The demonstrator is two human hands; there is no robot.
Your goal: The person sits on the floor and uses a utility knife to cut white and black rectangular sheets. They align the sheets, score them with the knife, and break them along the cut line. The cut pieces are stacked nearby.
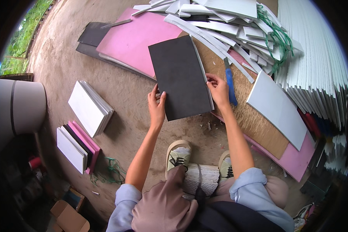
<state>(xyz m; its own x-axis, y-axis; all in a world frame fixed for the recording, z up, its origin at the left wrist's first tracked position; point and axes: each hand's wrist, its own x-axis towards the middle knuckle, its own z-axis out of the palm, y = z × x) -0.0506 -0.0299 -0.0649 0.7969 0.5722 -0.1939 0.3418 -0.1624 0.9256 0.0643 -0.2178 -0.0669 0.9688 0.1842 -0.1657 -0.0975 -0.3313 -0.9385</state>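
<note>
Here, matte black rect. foam sheet [180,77], pinched by left hand [157,106] & right hand [219,90] at edges.

Pink sheet [133,38] on the ground; white strips [220,23]; blue knife [231,87]; white stack [89,107]

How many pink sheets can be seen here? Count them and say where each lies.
3: a large pink sheet above the black sheet, another under the brown board at right, thin ones in the left stack. More may be hidden.
</note>
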